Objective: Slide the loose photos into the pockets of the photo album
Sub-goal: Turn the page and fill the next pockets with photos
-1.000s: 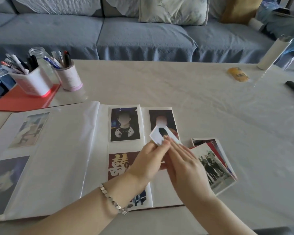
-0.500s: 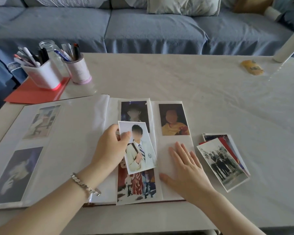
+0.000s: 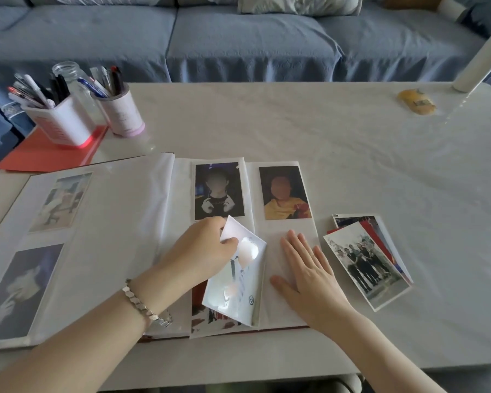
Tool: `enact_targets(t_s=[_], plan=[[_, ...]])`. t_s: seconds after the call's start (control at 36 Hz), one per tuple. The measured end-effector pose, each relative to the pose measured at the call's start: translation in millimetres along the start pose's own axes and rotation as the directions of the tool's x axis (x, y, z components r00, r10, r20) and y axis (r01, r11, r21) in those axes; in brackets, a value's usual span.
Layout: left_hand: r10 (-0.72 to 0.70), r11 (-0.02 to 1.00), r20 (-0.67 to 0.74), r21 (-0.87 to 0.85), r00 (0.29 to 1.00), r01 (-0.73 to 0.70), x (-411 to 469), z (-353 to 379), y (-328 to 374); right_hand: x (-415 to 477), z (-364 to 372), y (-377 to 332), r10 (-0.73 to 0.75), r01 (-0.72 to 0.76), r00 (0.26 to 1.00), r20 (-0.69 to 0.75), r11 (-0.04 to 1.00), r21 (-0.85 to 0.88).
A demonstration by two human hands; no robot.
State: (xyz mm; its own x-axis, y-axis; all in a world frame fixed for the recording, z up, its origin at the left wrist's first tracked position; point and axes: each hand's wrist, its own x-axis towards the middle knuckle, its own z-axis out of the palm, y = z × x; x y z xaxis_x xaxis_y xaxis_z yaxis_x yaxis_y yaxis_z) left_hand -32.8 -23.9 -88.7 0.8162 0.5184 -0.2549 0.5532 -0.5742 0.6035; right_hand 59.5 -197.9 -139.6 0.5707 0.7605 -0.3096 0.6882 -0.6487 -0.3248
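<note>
Got the loose photo [image 3: 236, 279] pinched by its top edge in the left grip [image 3: 207, 248], tilted over the open album [image 3: 119, 222], right grip [image 3: 309, 268] flat, fingers straight on the page beside it, photo stack [image 3: 363, 262] just right on the tabletop [image 3: 295, 123].

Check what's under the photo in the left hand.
Under the photo, pinched by the left hand, lies a pocketed print with red tones in the album. Only its lower-left strip shows; the rest is covered.
</note>
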Motion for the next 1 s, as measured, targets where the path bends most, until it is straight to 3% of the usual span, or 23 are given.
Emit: enact_targets(t_s=[0.25,0.67,1.0], plan=[[-0.041,0.998,0.076,0.056,0.996,0.037,-1.1,-9.8,8.2,-0.7,-0.8,1.5,-0.010,0.010,1.000,0.005,1.000,0.021],[-0.030,0.994,-0.041,-0.102,0.999,0.025,1.4,3.1,4.8,0.4,-0.1,4.0,-0.032,0.031,0.999,0.012,0.998,0.051],[-0.022,0.988,-0.032,-0.152,0.999,0.017,0.7,14.4,-4.6,-0.6,-2.1,5.6,-0.052,0.051,0.998,0.023,0.997,0.057]])
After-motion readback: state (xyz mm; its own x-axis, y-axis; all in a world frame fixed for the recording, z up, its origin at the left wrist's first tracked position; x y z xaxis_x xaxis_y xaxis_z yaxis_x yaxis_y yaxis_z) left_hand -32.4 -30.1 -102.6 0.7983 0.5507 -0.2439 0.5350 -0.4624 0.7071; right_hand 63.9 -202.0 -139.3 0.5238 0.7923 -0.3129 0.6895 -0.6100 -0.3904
